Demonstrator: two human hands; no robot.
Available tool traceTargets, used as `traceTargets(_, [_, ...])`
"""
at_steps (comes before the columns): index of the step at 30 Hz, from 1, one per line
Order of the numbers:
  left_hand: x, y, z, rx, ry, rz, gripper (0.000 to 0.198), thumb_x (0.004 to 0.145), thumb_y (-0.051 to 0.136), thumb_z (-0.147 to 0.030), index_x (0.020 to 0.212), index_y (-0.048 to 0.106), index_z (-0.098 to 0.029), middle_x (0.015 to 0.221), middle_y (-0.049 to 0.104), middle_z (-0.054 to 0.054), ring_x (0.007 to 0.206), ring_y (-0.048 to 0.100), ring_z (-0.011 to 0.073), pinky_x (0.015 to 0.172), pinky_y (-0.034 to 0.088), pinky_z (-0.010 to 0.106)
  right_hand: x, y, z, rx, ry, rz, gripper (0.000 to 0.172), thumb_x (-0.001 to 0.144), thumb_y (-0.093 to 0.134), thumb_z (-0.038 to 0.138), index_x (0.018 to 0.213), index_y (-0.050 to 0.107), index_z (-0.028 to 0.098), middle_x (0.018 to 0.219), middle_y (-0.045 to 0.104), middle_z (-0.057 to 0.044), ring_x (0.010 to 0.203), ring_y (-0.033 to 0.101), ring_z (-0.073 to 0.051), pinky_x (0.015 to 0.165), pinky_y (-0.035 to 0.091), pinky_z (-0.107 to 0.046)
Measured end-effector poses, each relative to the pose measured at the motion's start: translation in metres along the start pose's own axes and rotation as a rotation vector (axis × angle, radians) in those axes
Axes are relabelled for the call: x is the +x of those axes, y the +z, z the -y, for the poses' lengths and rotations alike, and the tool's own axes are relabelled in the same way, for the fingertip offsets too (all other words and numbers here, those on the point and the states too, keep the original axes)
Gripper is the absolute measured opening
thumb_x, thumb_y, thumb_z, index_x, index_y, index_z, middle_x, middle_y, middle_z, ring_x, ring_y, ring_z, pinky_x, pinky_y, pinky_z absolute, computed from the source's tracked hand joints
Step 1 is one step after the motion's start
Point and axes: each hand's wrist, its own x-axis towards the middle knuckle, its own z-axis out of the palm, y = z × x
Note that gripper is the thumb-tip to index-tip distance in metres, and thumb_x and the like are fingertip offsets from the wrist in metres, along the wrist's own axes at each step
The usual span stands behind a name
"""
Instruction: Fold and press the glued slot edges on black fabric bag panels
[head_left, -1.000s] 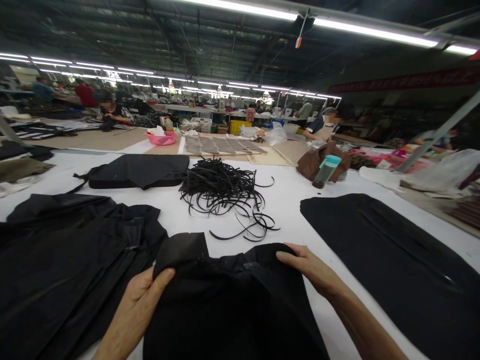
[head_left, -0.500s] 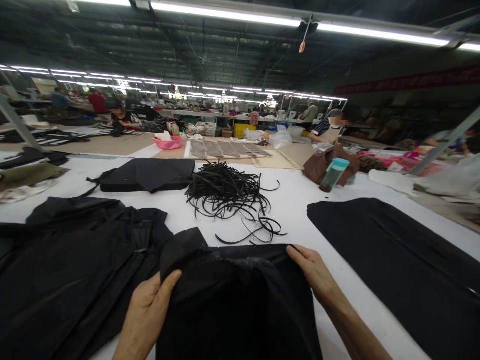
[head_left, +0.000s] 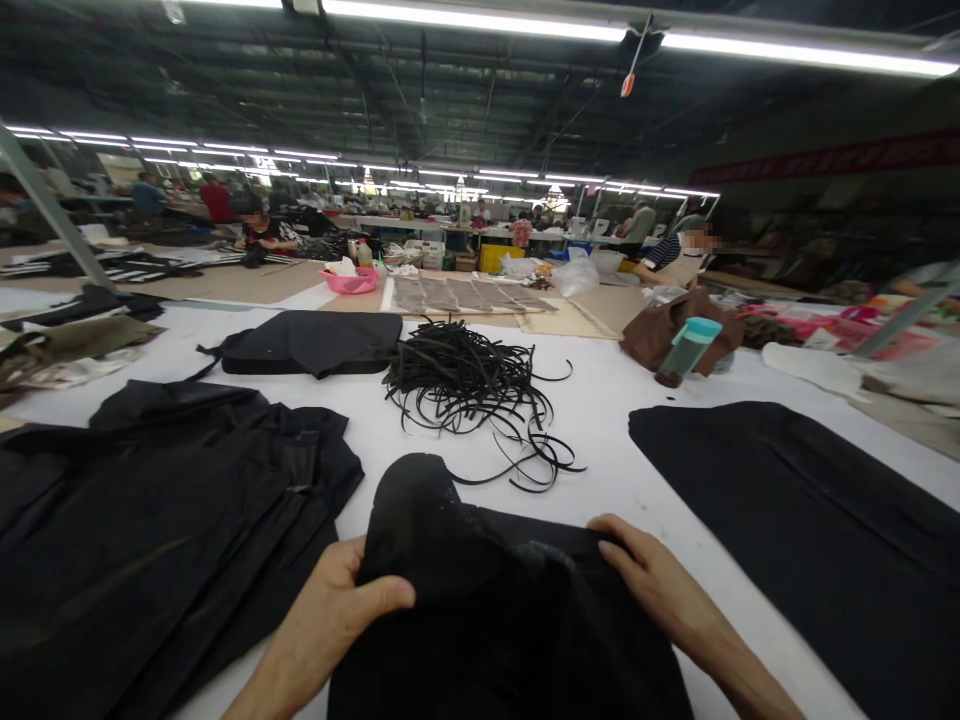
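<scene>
A piece of black fabric [head_left: 510, 610] is stretched between my two hands at the front of the white table. My left hand [head_left: 330, 610] grips its left edge, thumb on top and fingers hidden behind. At the upper right corner my right hand [head_left: 645, 570] pinches the cloth, fingers over the edge. A rounded flap stands up near the left thumb, and pale specks show along the top. Just beyond lies a tangled heap of thin black strips [head_left: 465, 370]. Crumpled black fabric pieces [head_left: 172, 530] lie to the left, and a flat black fabric stack [head_left: 795, 500] to the right.
Behind, a folded black stack [head_left: 307, 343] lies left of the strips. A bottle with a turquoise lid [head_left: 688, 350] stands by brown cloth [head_left: 649, 325] at the right. A pink basket [head_left: 350, 282] sits farther back. Several people work in the background.
The held fabric has shifted slightly right and its flap now curls up rounder. Both hands have moved a little right and down, still gripping. The whole view has shifted slightly.
</scene>
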Motion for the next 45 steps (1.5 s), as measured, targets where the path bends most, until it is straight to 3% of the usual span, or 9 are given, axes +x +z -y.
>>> traceTargets(3, [-0.001, 0.006, 0.01, 0.068, 0.023, -0.045, 0.027, 0.059, 0.07, -0.037, 0.055, 0.056, -0.014, 0.05, 0.05, -0.002, 0.048, 0.043, 0.0112, 0.045, 0.034, 0.02, -0.004, 0.004, 0.014, -0.287, -0.065, -0.26, 0.037, 0.08, 0.037, 0.023, 0.111, 0.057, 0.02, 0.114, 0.058, -0.009, 0.1, 0.054, -0.029, 0.089, 0.037, -0.046])
traceTargets(5, [0.0, 0.009, 0.014, 0.108, 0.063, -0.06, 0.03, 0.061, 0.069, -0.039, 0.052, 0.054, -0.015, 0.048, 0.047, -0.003, 0.047, 0.039, 0.0102, 0.044, 0.032, 0.02, -0.005, 0.005, 0.035, -0.294, -0.176, -0.295, 0.037, 0.084, 0.033, 0.024, 0.112, 0.057, 0.021, 0.123, 0.052, -0.009, 0.108, 0.05, -0.027, 0.094, 0.036, -0.044])
traceTargets(13, [-0.004, 0.016, 0.002, 0.212, 0.16, -0.028, 0.022, 0.06, 0.07, -0.037, 0.058, 0.064, -0.016, 0.065, 0.063, 0.002, 0.065, 0.055, 0.0201, 0.06, 0.047, 0.023, 0.029, -0.001, 0.104, 0.021, -0.617, 0.277, 0.025, 0.086, 0.047, 0.026, 0.107, 0.061, 0.025, 0.118, 0.056, -0.002, 0.106, 0.051, -0.017, 0.095, 0.036, -0.029])
traceTargets(16, [-0.003, 0.015, 0.002, 0.199, 0.2, -0.112, 0.023, 0.06, 0.071, -0.04, 0.062, 0.067, -0.017, 0.068, 0.066, 0.003, 0.071, 0.058, 0.0234, 0.064, 0.049, 0.026, 0.044, 0.004, 0.102, 0.02, -0.584, 0.37, 0.016, 0.084, 0.051, 0.028, 0.082, 0.065, 0.021, 0.084, 0.063, 0.002, 0.079, 0.055, -0.015, 0.075, 0.041, -0.024])
traceTargets(20, [0.004, 0.015, 0.009, 0.125, 0.119, -0.103, 0.029, 0.054, 0.076, -0.037, 0.074, 0.07, -0.017, 0.075, 0.07, 0.004, 0.079, 0.061, 0.0276, 0.069, 0.051, 0.03, 0.047, 0.011, 0.097, 0.054, -0.473, 0.357, 0.023, 0.082, 0.05, 0.03, 0.064, 0.057, 0.019, 0.058, 0.049, 0.005, 0.057, 0.044, -0.011, 0.055, 0.033, -0.021])
traceTargets(24, [0.011, 0.029, 0.027, -0.092, 0.006, 0.026, 0.04, 0.05, 0.08, -0.031, 0.084, 0.07, -0.013, 0.076, 0.071, 0.007, 0.078, 0.064, 0.0298, 0.073, 0.052, 0.036, 0.036, 0.014, 0.097, 0.084, -0.392, 0.291, 0.024, 0.083, 0.048, 0.029, 0.061, 0.051, 0.019, 0.057, 0.044, 0.005, 0.057, 0.041, -0.011, 0.053, 0.03, -0.021])
traceTargets(29, [0.009, 0.049, 0.035, -0.403, -0.064, -0.024, 0.042, 0.066, 0.071, -0.043, 0.095, 0.068, -0.013, 0.087, 0.071, 0.01, 0.09, 0.063, 0.0295, 0.084, 0.049, 0.038, 0.029, 0.016, 0.092, 0.061, -0.339, 0.272, 0.024, 0.083, 0.047, 0.029, 0.062, 0.051, 0.019, 0.058, 0.045, 0.005, 0.059, 0.042, -0.011, 0.054, 0.03, -0.021])
traceTargets(34, [-0.003, 0.058, 0.021, -0.448, -0.095, -0.067, 0.044, 0.057, 0.078, -0.043, 0.091, 0.068, -0.016, 0.082, 0.072, 0.008, 0.085, 0.065, 0.0297, 0.079, 0.051, 0.038, 0.033, 0.02, 0.082, 0.029, -0.336, 0.235, 0.022, 0.08, 0.05, 0.028, 0.06, 0.053, 0.019, 0.057, 0.048, 0.004, 0.059, 0.045, -0.012, 0.055, 0.031, -0.021])
traceTargets(45, [-0.013, 0.04, 0.033, -0.481, -0.251, -0.162, 0.056, 0.052, 0.081, -0.04, 0.1, 0.065, -0.015, 0.081, 0.072, 0.008, 0.096, 0.062, 0.0335, 0.092, 0.045, 0.045, 0.028, 0.037, 0.086, 0.014, -0.357, 0.141, 0.022, 0.084, 0.047, 0.028, 0.066, 0.057, 0.021, 0.061, 0.055, 0.004, 0.061, 0.051, -0.011, 0.06, 0.034, -0.021])
